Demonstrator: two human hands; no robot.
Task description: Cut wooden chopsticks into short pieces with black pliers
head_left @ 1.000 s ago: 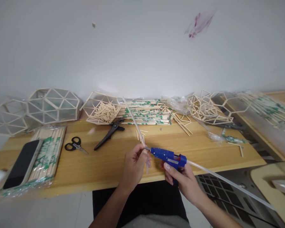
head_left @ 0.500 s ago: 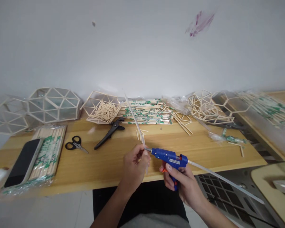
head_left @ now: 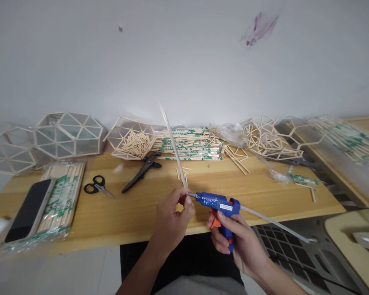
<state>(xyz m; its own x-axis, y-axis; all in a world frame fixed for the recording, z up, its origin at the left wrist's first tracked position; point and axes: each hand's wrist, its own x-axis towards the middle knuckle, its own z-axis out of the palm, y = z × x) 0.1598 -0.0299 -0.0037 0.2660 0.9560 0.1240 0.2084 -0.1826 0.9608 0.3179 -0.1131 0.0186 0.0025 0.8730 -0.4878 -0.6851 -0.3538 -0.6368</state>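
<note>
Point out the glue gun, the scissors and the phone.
Glue gun [head_left: 214, 201]: head view, on its blue body.
Scissors [head_left: 100, 188]: head view, where handles meet blades.
Phone [head_left: 30, 210]: head view, on its dark screen.

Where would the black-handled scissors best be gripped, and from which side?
Probably by the black finger loops, from above and the left: the scissors lie flat, loops to the left, blades slanting right toward the near edge of the table.

A pale grey wall [head_left: 184, 61], streaked with a purple smear [head_left: 261, 30] at upper right, rises behind a wood-grained table [head_left: 126, 217] under soft, even light. Light tiled floor [head_left: 80, 270] shows below; a grey slatted panel [head_left: 283, 250] stands at lower right.
</note>
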